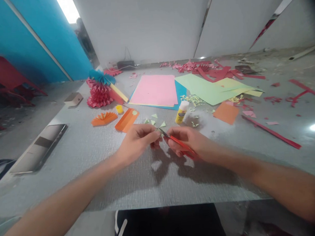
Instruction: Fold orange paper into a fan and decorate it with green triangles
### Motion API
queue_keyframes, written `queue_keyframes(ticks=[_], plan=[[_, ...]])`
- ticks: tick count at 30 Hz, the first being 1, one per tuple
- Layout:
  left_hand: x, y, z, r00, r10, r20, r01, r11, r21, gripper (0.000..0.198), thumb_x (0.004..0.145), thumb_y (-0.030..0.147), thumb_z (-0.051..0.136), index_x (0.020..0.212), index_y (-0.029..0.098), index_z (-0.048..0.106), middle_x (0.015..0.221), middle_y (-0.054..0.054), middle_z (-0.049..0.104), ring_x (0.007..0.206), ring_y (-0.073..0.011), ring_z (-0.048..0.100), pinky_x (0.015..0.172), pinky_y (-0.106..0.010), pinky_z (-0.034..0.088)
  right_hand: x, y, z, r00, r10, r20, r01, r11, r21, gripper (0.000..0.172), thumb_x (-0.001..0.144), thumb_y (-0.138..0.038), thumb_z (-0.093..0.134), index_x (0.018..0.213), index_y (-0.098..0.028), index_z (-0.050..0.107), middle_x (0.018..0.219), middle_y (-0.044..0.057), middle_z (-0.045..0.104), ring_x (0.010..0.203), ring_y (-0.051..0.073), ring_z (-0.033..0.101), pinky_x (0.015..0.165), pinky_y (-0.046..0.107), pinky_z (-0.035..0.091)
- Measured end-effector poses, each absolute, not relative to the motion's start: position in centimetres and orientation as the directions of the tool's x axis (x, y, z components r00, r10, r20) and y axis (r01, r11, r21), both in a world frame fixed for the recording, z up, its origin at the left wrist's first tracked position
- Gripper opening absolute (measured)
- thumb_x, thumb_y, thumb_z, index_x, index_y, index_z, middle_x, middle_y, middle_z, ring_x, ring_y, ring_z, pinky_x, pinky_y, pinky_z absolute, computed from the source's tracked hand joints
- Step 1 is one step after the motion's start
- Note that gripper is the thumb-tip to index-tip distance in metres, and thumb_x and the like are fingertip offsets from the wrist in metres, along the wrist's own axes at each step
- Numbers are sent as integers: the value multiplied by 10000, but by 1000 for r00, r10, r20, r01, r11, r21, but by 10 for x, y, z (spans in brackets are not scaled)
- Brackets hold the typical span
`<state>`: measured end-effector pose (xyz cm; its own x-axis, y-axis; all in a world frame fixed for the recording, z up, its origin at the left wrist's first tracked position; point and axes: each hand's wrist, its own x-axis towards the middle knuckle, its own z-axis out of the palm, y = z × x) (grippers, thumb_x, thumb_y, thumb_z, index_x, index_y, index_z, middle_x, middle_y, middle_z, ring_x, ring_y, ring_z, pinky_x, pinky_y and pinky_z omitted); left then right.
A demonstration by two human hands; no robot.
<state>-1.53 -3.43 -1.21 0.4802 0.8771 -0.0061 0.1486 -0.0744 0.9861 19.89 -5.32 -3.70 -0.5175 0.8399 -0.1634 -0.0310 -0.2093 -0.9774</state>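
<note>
My left hand (137, 141) pinches a tiny paper scrap, too small to make out, right at the tips of the scissors (178, 141). Those red-handled scissors sit in my right hand (186, 143), their blades pointing left. Several small pale green paper triangles (154, 116) lie just beyond my fingers on the grey table (97, 169). A yellow-and-white glue stick (182, 112) stands close by, to the far right of the triangles. An orange folded paper strip (127, 120) and an orange paper fan (104, 118) lie further left.
Pink (153, 91), blue (181, 92) and light green (205, 89) paper sheets spread across the table's far half. A red paper rosette (99, 94) stands at the back left. Red offcuts (197, 65) line the back edge, and a phone-like slab (38, 148) lies at the left.
</note>
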Motion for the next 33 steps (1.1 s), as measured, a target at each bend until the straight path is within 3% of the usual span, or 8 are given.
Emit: queue_keyframes(ticks=[15,25,33], plan=[[-17,-33,-12,487,872,-44,160,-40,986,242,838,297,693,644,153,700,590,-29,662,572,-120,586,595,-248,474,205,-50,-27,-544,815,-199,62,-198,-978,383,764,-423,898,825,-184,605,645,-51,574,530,81,498,494,223,369],[-13,-36,-16,521,853,-34,59,3,998,290,896,339,707,709,119,713,644,-40,685,595,-113,625,596,-232,511,194,-58,-36,-469,868,-162,-89,-229,-969,398,745,-403,915,841,-188,594,674,-59,566,580,79,505,550,217,441],[-14,-37,-16,514,857,-40,43,21,999,275,894,326,707,726,109,729,659,-49,700,593,-110,626,596,-231,509,194,-59,-35,-450,876,-172,-48,-216,-975,400,745,-404,913,847,-192,589,660,-59,587,545,79,509,517,218,424]])
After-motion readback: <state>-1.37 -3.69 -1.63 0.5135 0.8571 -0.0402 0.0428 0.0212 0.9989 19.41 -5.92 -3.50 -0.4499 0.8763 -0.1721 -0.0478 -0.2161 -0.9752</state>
